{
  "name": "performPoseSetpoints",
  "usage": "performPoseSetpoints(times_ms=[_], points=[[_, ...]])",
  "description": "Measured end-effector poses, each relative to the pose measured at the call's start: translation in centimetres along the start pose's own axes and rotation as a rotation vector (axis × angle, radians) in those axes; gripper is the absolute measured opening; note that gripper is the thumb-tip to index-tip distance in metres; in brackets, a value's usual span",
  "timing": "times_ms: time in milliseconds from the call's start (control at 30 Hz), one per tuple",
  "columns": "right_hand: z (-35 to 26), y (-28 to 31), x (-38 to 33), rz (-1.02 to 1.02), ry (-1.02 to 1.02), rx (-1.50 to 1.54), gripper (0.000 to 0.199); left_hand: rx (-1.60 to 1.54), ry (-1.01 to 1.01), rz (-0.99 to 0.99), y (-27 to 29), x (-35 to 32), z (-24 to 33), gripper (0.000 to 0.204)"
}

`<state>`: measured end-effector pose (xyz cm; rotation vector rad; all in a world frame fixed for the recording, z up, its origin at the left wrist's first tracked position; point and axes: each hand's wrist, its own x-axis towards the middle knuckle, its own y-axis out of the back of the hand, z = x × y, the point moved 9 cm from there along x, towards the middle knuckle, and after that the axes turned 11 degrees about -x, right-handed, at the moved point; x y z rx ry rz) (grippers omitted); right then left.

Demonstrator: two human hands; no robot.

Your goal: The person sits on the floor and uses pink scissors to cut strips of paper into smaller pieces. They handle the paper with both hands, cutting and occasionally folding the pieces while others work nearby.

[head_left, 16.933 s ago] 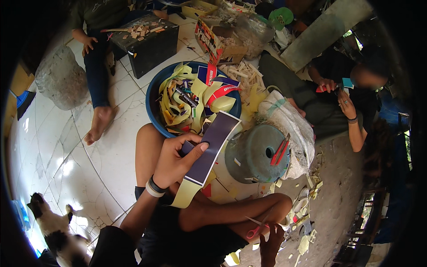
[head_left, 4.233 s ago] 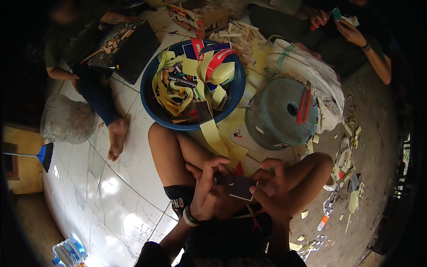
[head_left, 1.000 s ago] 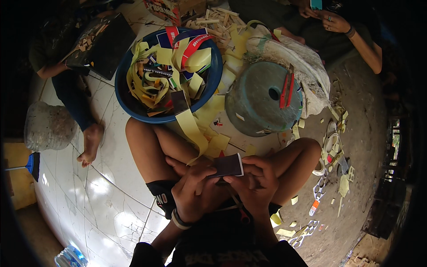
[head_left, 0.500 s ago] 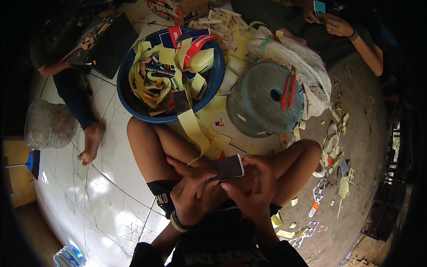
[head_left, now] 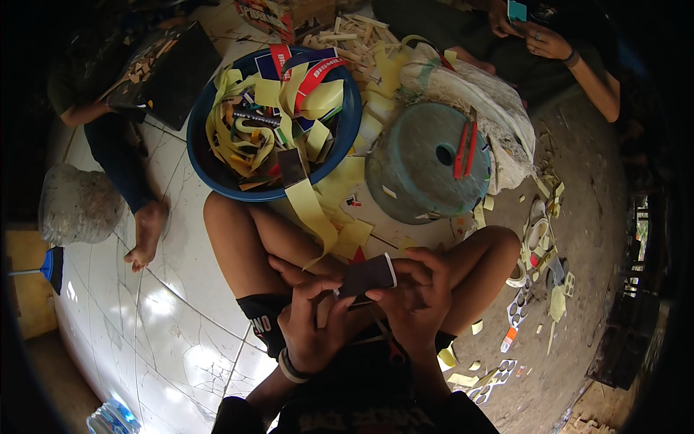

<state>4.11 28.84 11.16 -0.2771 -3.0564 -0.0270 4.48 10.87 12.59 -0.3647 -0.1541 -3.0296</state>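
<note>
Above my crossed legs I hold a small dark rectangular piece (head_left: 366,278) with a pale edge on its right side. The fingers and thumb of my left hand (head_left: 316,318) close on its left end. My right hand (head_left: 416,300) grips the other end, thumb on the near edge. Just beyond my hands, a long pale yellow strip (head_left: 312,210) hangs from the blue basin (head_left: 200,168) down to my leg. Inside the basin lie tangled yellow strips and coloured offcuts. A small red scrap (head_left: 358,255) shows behind the dark piece.
An upturned grey-green bucket (head_left: 405,192) carries a red-handled hand tool (head_left: 470,148). Beside it lies a whitish sack (head_left: 499,108). Scraps (head_left: 557,304) litter the floor at right. Two people sit nearby; a co-worker's hand (head_left: 547,41) is at upper right, another person's foot (head_left: 148,231) at left.
The dark piece has turned slightly and shows more of its face. My left fingers have shifted along its left end, and my right thumb has moved a little up onto its near edge.
</note>
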Motion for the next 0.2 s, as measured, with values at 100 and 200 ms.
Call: performPoseSetpoints(times_ms=[100,200], points=[[-0.2,0.3,0.1,0.014,0.016,-0.006,0.070,0.078,-0.074,-0.115,-0.8,0.7,0.8,0.038],[-0.6,0.5,0.2,0.018,0.047,-0.016,0.070,0.143,-0.162,-0.205,-1.5,1.3,1.6,0.045]])
